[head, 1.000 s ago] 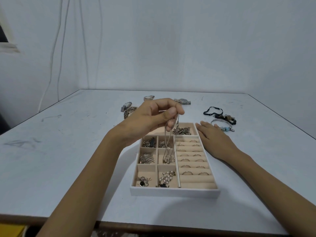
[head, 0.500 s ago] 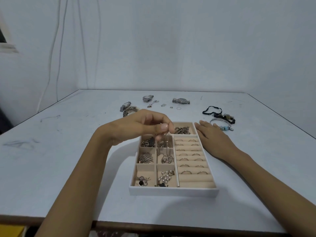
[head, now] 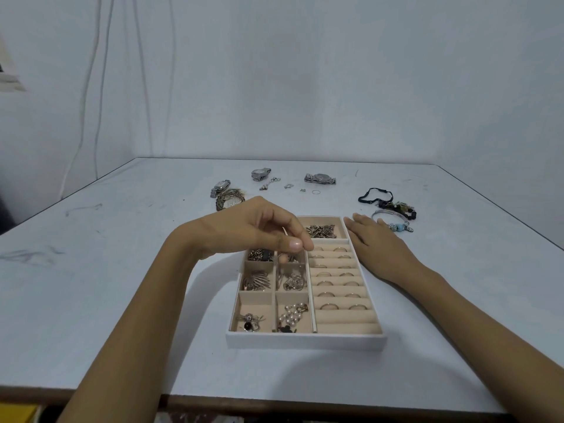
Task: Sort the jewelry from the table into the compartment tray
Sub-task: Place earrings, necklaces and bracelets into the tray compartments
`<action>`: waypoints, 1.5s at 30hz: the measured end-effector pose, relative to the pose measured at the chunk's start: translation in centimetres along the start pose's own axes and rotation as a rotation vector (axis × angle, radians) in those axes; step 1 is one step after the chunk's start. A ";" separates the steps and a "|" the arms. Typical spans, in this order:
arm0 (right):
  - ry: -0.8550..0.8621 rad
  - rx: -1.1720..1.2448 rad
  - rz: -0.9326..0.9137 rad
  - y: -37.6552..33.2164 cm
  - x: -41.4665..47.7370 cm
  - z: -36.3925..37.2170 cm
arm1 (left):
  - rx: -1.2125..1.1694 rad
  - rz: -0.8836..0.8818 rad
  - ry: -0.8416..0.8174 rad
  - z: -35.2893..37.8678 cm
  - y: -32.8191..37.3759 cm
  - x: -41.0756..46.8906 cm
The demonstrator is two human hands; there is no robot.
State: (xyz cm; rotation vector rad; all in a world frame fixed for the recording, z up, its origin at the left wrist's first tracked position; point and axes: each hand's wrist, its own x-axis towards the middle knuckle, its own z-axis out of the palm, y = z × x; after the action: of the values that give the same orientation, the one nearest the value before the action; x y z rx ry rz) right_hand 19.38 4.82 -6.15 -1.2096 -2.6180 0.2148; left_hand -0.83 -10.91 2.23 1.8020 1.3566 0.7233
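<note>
A white compartment tray (head: 305, 338) with beige lining sits in the middle of the table. Its small left cells hold brooches, pearls and chains; its right side has ring rolls with several rings. My left hand (head: 259, 230) hovers low over the tray's far left cells and pinches the thin chain of a silver necklace (head: 294, 282). The pendant and most of the chain lie in the middle cell. My right hand (head: 375, 242) rests flat on the table against the tray's far right corner, holding nothing.
Loose jewelry lies beyond the tray: three watches (head: 319, 178), a coiled bangle (head: 230, 198), small earrings (head: 270, 183), a thin ring (head: 316, 192). Black and beaded bracelets (head: 393, 206) lie far right. The table's front edge (head: 274, 401) is near me.
My left hand has come down from well above the tray, lowering the hanging necklace into the middle cell. My right hand has stayed in place.
</note>
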 end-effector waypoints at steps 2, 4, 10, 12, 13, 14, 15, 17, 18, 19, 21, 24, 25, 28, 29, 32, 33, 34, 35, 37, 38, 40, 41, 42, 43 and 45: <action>0.000 0.000 0.000 0.0 0.0 0.0 | 0.011 -0.004 0.008 0.1 -0.1 0.1; 0.001 0.000 -0.003 0.0 0.0 0.0 | 0.016 -0.010 0.011 0.1 -0.3 0.2; 0.007 0.009 -0.005 0.2 0.1 0.1 | 0.024 -0.015 0.008 0.4 -0.5 0.8; 0.007 0.010 -0.007 0.2 0.1 0.1 | 0.056 -0.028 -0.007 0.6 -0.6 0.9; 0.007 0.010 -0.007 0.2 0.1 0.1 | 0.078 -0.034 -0.008 0.7 -0.6 1.0; 0.007 0.009 -0.007 0.2 0.1 0.1 | 0.099 -0.041 -0.006 0.7 -0.7 1.0; 0.008 0.008 -0.008 0.2 0.1 0.1 | 0.114 -0.048 -0.003 0.8 -0.8 1.1; 0.008 0.006 -0.006 0.1 0.1 0.1 | 0.128 -0.053 0.001 0.9 -0.8 1.1; 0.008 0.005 -0.006 0.1 0.1 0.1 | 0.126 -0.052 0.001 0.9 -0.8 1.1; 0.008 0.005 -0.006 0.1 0.0 0.0 | 0.119 -0.052 0.001 0.9 -0.8 1.1; 0.010 0.005 -0.007 0.0 0.0 0.0 | 0.098 -0.048 0.003 0.9 -0.7 1.1; 0.009 0.006 -0.007 0.1 0.1 0.0 | 0.069 -0.025 -0.003 0.9 -0.6 1.0; 0.008 0.006 -0.009 0.1 0.1 0.1 | 0.055 -0.015 -0.006 0.9 -0.7 1.0; 0.007 0.007 -0.008 0.1 0.1 0.0 | 0.047 -0.014 0.002 0.9 -0.9 1.0; 0.005 0.005 -0.008 0.1 0.1 0.0 | 0.054 -0.016 0.000 0.9 -0.8 1.1; 0.005 0.004 -0.009 0.2 0.1 0.1 | 0.087 -0.035 0.006 1.1 -0.6 1.1; 0.005 0.004 -0.009 0.1 0.1 0.1 | 0.094 -0.043 0.007 1.1 -0.5 1.1; 0.004 0.004 -0.009 0.2 0.1 0.1 | 0.100 -0.047 0.008 1.1 -0.5 1.1; 0.003 0.004 -0.010 0.1 0.1 0.1 | 0.107 -0.049 0.008 1.0 -0.5 1.1; 0.004 0.009 -0.011 0.2 0.1 0.1 | 0.127 -0.049 0.007 0.9 -0.5 1.0; 0.004 0.012 -0.011 0.2 0.1 0.1 | 0.135 -0.047 0.010 0.9 -0.5 1.0; 0.004 0.014 -0.012 0.3 0.1 0.2 | 0.154 -0.046 0.020 1.0 -0.5 1.0; 0.005 0.014 -0.013 0.3 0.2 0.2 | 0.165 -0.046 0.026 1.0 -0.4 1.0; 0.005 0.016 -0.013 0.4 0.2 0.3 | 0.175 -0.043 0.034 1.0 -0.4 1.0; 0.005 0.018 -0.012 0.4 0.2 0.3 | 0.184 -0.036 0.042 1.0 -0.4 1.0; 0.007 0.021 -0.012 0.4 0.2 0.3 | 0.199 -0.017 0.057 1.1 -0.3 1.0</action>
State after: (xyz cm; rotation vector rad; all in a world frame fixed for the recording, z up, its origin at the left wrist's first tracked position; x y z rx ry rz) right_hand 19.44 5.24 -6.52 -1.1851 -2.6098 0.2349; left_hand 0.15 -10.14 1.40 1.9337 1.5256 0.6537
